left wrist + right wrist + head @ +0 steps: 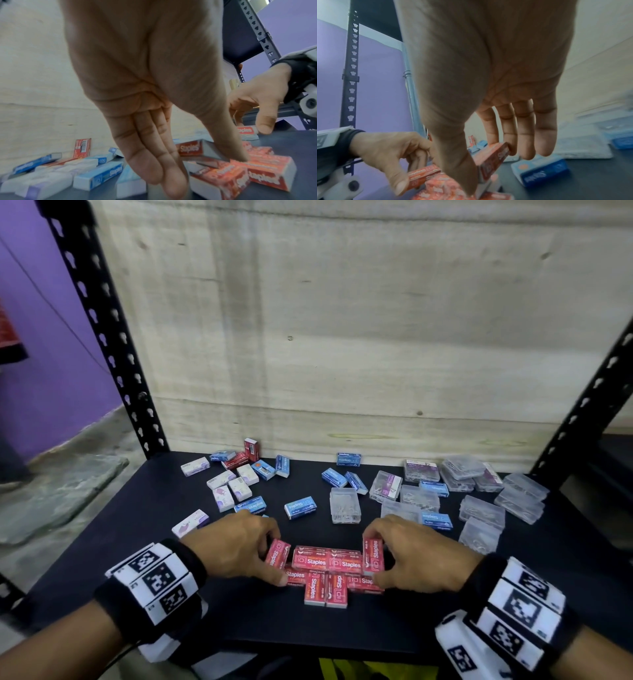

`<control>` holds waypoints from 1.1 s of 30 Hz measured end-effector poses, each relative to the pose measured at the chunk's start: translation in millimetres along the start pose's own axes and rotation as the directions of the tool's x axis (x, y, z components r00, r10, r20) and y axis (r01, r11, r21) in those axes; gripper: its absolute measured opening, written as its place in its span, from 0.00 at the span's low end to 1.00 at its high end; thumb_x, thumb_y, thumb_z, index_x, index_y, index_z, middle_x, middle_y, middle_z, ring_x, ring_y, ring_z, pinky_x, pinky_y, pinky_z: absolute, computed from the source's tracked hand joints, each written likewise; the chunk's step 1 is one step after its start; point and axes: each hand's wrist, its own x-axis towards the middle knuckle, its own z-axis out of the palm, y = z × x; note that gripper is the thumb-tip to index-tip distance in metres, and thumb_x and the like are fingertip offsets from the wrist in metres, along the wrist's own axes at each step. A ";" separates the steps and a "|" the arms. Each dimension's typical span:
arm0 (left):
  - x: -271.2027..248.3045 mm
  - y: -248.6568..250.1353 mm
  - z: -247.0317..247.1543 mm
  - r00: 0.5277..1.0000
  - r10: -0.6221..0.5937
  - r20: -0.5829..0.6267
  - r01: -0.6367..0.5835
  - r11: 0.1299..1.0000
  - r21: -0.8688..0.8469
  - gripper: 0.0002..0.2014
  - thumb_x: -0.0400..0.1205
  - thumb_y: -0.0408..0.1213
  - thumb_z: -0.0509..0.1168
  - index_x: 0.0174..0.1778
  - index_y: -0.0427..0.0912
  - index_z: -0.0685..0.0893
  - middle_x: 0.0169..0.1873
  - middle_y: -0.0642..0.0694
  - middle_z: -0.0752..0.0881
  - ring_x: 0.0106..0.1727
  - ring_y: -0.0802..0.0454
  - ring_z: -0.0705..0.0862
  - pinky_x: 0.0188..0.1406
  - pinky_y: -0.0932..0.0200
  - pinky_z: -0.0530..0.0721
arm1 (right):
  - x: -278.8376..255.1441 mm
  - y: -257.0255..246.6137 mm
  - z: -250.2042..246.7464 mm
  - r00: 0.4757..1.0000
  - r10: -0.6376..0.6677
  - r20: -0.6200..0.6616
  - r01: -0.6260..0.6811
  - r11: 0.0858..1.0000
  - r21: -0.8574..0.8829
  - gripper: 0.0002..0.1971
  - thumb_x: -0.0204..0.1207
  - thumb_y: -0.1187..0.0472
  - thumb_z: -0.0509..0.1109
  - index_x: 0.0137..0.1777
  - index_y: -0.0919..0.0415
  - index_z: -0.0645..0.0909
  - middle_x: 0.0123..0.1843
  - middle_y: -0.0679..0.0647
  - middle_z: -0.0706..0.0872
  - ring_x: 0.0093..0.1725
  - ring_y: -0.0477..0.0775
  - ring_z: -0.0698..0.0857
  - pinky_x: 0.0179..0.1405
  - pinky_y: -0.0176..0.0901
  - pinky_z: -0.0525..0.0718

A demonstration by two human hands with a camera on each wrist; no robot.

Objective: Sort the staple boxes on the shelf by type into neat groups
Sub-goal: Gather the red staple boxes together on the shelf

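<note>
Flanking red staple boxes: L hand, R hand pinching end boxes.

Red boxes, front-centre of the shelf: "Staples" in white. Blue boxes, mid-shelf: "Staples". Smaller print on both illegible. Label on clear case, right side: unreadable.

Head view: from above, facing forward and down over the black shelf toward the wooden back panel.
Left wrist view: low, close under the left hand, facing the panel.
Right wrist view: likewise, under the right hand.
Shared: red staple boxes, seen by all three.
</note>
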 end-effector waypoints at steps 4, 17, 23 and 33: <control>-3.3 -0.4 8.0 1.000 -0.018 0.006 0.018 1.000 0.015 0.34 0.58 0.77 0.71 0.51 0.58 0.80 0.35 0.63 0.87 0.36 0.67 0.83 0.40 0.61 0.83 | -8.0 9.4 5.1 1.000 0.008 0.023 -0.007 1.000 -0.023 0.32 0.69 0.43 0.79 0.71 0.43 0.71 0.64 0.41 0.77 0.62 0.45 0.77 0.63 0.41 0.77; -6.9 -4.9 10.0 0.995 0.041 0.087 -0.040 0.999 -0.016 0.28 0.65 0.63 0.77 0.59 0.67 0.76 0.43 0.67 0.85 0.40 0.69 0.83 0.47 0.62 0.83 | -5.2 12.9 15.4 0.999 -0.031 0.029 0.030 0.999 0.043 0.32 0.65 0.42 0.82 0.69 0.44 0.75 0.63 0.41 0.76 0.60 0.43 0.76 0.57 0.33 0.73; -5.0 -2.9 9.2 0.996 0.029 0.083 -0.031 0.999 0.021 0.30 0.66 0.66 0.75 0.62 0.65 0.77 0.45 0.66 0.84 0.41 0.69 0.82 0.48 0.62 0.83 | -2.0 14.2 17.8 0.999 -0.042 0.022 0.041 0.997 0.067 0.33 0.65 0.41 0.82 0.69 0.43 0.75 0.62 0.39 0.75 0.59 0.40 0.76 0.54 0.32 0.72; -2.0 -4.8 9.0 0.994 0.034 0.100 -0.036 0.999 0.017 0.31 0.65 0.66 0.76 0.62 0.66 0.77 0.45 0.66 0.84 0.38 0.70 0.82 0.50 0.58 0.84 | 2.8 16.2 15.7 0.997 -0.058 0.048 0.056 0.997 0.052 0.32 0.66 0.40 0.82 0.69 0.42 0.76 0.62 0.40 0.76 0.60 0.42 0.76 0.59 0.36 0.75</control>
